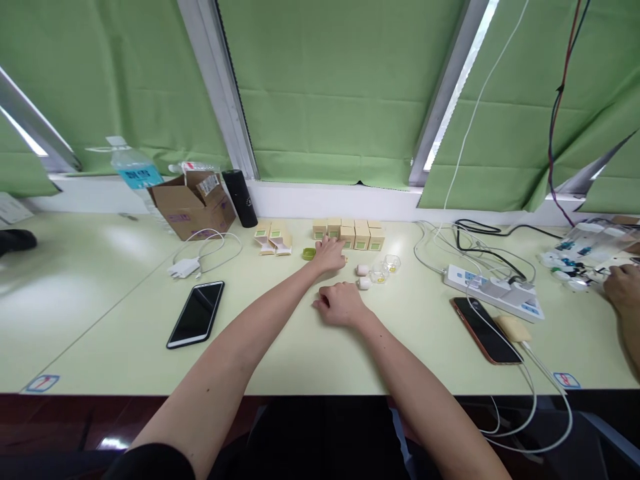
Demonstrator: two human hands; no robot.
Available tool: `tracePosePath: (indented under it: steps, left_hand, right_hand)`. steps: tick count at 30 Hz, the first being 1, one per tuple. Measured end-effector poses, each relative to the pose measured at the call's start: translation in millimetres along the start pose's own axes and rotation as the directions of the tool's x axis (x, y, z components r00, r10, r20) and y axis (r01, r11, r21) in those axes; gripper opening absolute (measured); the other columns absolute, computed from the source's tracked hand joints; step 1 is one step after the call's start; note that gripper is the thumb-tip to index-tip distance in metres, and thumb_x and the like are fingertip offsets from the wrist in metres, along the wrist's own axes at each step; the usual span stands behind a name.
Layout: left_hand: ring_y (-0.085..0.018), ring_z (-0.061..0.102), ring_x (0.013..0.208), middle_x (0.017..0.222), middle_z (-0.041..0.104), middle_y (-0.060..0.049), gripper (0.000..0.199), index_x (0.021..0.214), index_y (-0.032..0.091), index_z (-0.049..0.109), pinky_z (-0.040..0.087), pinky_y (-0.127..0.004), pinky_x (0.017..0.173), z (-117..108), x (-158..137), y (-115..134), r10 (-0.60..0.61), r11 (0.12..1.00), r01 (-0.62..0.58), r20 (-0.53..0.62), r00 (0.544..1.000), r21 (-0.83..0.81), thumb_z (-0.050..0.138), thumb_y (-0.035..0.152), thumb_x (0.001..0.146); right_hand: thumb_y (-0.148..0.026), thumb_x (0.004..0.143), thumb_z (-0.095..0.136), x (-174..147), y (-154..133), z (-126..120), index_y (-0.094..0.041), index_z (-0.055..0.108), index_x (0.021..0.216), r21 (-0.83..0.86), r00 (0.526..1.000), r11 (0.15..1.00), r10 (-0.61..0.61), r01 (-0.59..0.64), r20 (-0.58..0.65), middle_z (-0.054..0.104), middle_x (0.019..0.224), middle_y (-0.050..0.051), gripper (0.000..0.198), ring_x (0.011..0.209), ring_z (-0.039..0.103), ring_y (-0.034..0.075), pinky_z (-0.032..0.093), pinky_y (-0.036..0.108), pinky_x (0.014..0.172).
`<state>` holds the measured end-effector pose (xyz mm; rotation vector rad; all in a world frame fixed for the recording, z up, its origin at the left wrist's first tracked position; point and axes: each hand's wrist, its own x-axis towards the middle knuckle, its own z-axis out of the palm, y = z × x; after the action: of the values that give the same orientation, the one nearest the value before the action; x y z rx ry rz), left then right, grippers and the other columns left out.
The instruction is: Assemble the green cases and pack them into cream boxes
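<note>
My left hand (329, 255) reaches forward with its fingers stretched out to the front of a group of small cream boxes (362, 235) with green squares. Its fingertips are at the boxes; whether they press on one I cannot tell. Closer to me, my right hand (341, 303) rests on the table in a loose fist, with nothing showing in it. Beside the left hand lies a small green piece (309, 254). Two pale pink, rounded pieces (364, 283) and clear round cups (379, 273) lie to the right of my hands. Two opened cream cartons (273, 239) stand farther left.
Left are a phone (196, 315), a white charger (184, 267), a cardboard box (193, 205), a black bottle (240, 198) and a water bottle (135, 170). Right are a power strip (493, 292), cables and another phone (485, 330). Another person's hand (623, 287) is at the right edge.
</note>
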<state>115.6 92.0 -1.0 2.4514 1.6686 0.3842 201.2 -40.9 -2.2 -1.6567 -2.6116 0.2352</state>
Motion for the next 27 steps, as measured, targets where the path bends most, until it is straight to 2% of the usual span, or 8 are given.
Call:
tracePosePath:
  steps: [3,7,11,16,22,27]
  left_hand:
    - [-0.036,0.044,0.141,0.155,0.056,-0.009,0.051,0.142,0.027,0.061,0.037,-0.053,0.113,-4.1,-12.5,-6.7,-0.005,0.999,0.003,-0.055,0.998,-0.04,0.055,0.023,0.091]
    - [-0.033,0.049,0.137,0.14,0.069,-0.006,0.041,0.131,0.027,0.07,0.042,-0.049,0.111,-9.9,-42.2,-23.7,-0.06,0.995,0.049,-0.129,0.99,-0.083,0.05,0.021,0.095]
    - [-0.03,0.058,0.127,0.125,0.077,-0.005,0.035,0.12,0.025,0.075,0.044,-0.045,0.111,-18.5,-77.1,-50.4,-0.12,0.989,0.106,-0.156,0.98,-0.099,0.05,0.02,0.095]
    - [-0.035,0.058,0.123,0.116,0.079,-0.007,0.032,0.111,0.024,0.077,0.046,-0.05,0.105,-29.1,-103.1,-80.2,-0.188,0.981,0.177,-0.156,0.97,-0.084,0.05,0.02,0.093]
    - [-0.036,0.052,0.127,0.122,0.074,-0.011,0.033,0.112,0.023,0.074,0.042,-0.052,0.104,-17.4,-111.7,-86.4,-0.163,0.987,0.163,-0.192,0.968,-0.015,0.045,0.019,0.097]
    - [-0.038,0.041,0.138,0.146,0.057,-0.015,0.041,0.136,0.023,0.063,0.037,-0.055,0.111,-6.8,-110.7,-79.9,-0.082,0.994,0.095,-0.202,0.976,0.058,0.047,0.024,0.098]
  right_hand:
    - [-0.043,0.1,0.053,-0.5,-0.7,-1.5,-0.021,0.075,0.095,0.001,1.0,1.0,0.002,-0.002,0.014,0.08,0.099,0.011,0.031,0.091,0.072,0.027,0.037,0.033,0.072]
    - [-0.043,0.101,0.052,-0.7,-1.0,-1.4,-0.021,0.075,0.094,0.0,1.0,1.0,0.005,-0.005,0.025,0.08,0.097,0.011,0.032,0.09,0.073,0.027,0.037,0.032,0.072]
    - [-0.043,0.1,0.053,-0.3,-0.1,0.4,-0.022,0.074,0.093,0.002,1.0,1.0,0.0,0.0,0.013,0.079,0.095,0.009,0.031,0.088,0.072,0.026,0.036,0.032,0.071]
    - [-0.042,0.1,0.053,0.0,0.0,0.0,-0.022,0.073,0.092,0.0,1.0,1.0,0.004,-0.004,0.023,0.079,0.094,0.009,0.03,0.088,0.071,0.026,0.035,0.032,0.07]
    - [-0.042,0.102,0.053,-0.3,1.2,-0.6,-0.022,0.073,0.094,-0.011,0.999,1.0,0.012,-0.011,0.041,0.079,0.095,0.008,0.03,0.09,0.071,0.026,0.034,0.032,0.071]
    - [-0.041,0.101,0.054,0.4,3.1,2.4,-0.022,0.074,0.095,-0.012,1.0,1.0,-0.001,0.002,0.02,0.079,0.094,0.008,0.028,0.088,0.071,0.025,0.035,0.032,0.07]
